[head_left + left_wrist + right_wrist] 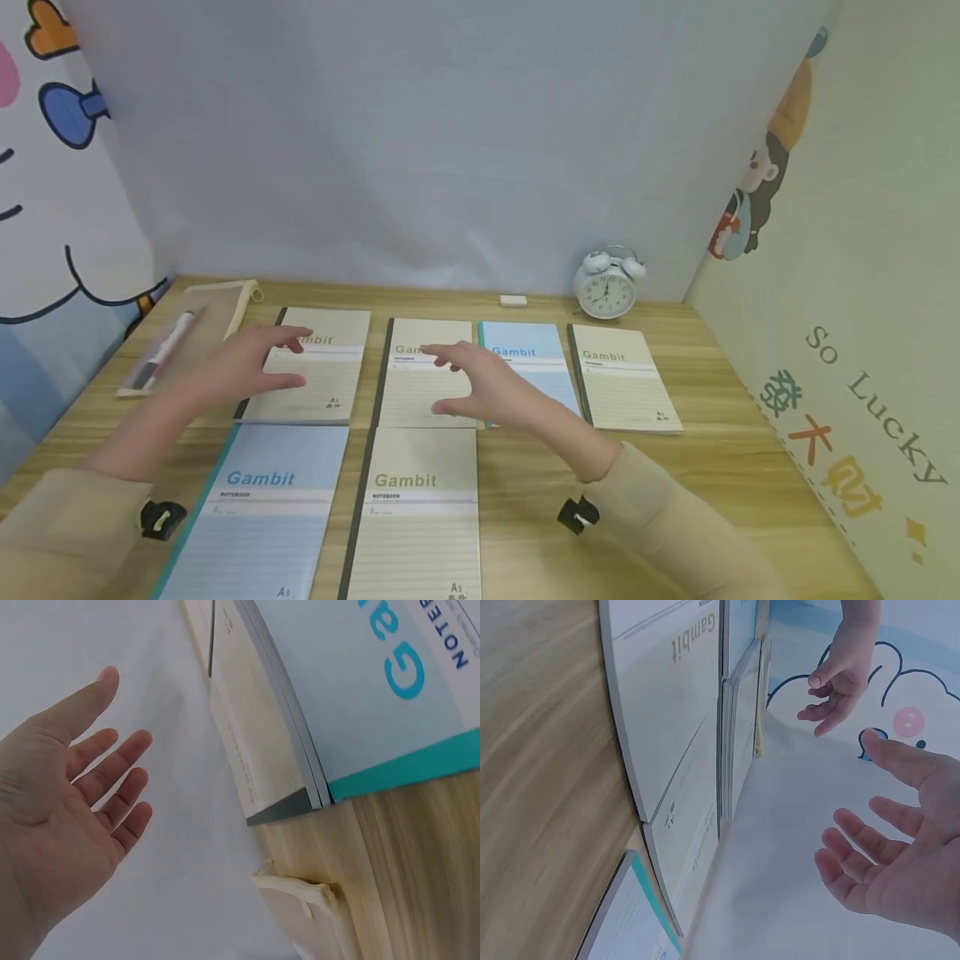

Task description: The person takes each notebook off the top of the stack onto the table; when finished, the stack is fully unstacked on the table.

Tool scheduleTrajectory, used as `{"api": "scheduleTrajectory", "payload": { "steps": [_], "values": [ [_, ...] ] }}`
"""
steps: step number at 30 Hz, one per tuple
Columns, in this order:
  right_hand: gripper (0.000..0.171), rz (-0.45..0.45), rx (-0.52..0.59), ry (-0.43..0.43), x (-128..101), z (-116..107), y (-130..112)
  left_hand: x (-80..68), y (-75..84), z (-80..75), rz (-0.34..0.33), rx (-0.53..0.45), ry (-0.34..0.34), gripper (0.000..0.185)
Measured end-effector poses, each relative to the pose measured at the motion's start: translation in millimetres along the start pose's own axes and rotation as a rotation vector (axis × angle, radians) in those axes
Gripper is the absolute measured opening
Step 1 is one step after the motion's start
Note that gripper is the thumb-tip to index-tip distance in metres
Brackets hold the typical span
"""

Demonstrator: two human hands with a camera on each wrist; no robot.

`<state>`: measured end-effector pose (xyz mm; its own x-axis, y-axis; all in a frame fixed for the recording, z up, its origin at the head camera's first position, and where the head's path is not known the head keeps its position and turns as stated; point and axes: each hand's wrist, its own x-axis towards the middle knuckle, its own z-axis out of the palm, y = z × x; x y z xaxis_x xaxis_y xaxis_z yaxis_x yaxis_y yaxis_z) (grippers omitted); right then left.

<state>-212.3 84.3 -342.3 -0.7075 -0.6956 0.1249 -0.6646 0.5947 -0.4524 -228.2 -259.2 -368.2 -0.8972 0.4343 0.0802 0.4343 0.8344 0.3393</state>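
- Left hand [251, 364]: thumb and fingers apart, apparently above a dark-spined cream paper notebook [330, 371].
- Right hand [487, 385]: likewise spread, over a second cream notebook [412, 400].
- Both notebooks lie flat on a wood-grained table [517, 500].

The notebooks [420, 529] have smooth paper covers with a faint satin look, and their page edges look matt. The table [525, 508] shows wood grain with a low, smooth sheen. The pouch [213, 321] looks like thin see-through plastic or mesh, which of the two is unclear. The clock [606, 295] is smooth, the eraser [513, 301] matt. Sleeves [667, 517] are matt cloth; the backdrop [450, 150] resembles fabric, softly creased.
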Motion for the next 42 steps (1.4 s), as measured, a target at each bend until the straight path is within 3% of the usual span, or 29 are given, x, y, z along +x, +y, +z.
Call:
{"api": "scheduleTrajectory", "payload": {
  "steps": [5,13,22,31,42],
  "values": [
    [0.072,0.025,0.035,-0.007,24.4,8.0,3.0,6.2,-21.4,-1.5,-0.015,0.056,0.025,0.072],
    [0.082,0.112,0.054,-0.035,63.5,29.9,9.4,9.4,-53.6,7.6,-0.102,0.009,0.02,0.086],
    [0.082,0.097,0.055,-0.103,90.6,56.0,11.3,10.4,-79.7,22.0,-0.192,0.019,-0.054,0.11],
    [0.081,0.161,0.108,-0.153,111.9,87.1,16.1,9.2,-88.6,26.5,-0.228,-0.012,-0.09,0.116],
    [0.075,0.217,0.021,-0.178,127.3,103.4,17.3,8.5,-87.9,26.3,-0.244,-0.058,-0.113,0.113]
  ]
}}
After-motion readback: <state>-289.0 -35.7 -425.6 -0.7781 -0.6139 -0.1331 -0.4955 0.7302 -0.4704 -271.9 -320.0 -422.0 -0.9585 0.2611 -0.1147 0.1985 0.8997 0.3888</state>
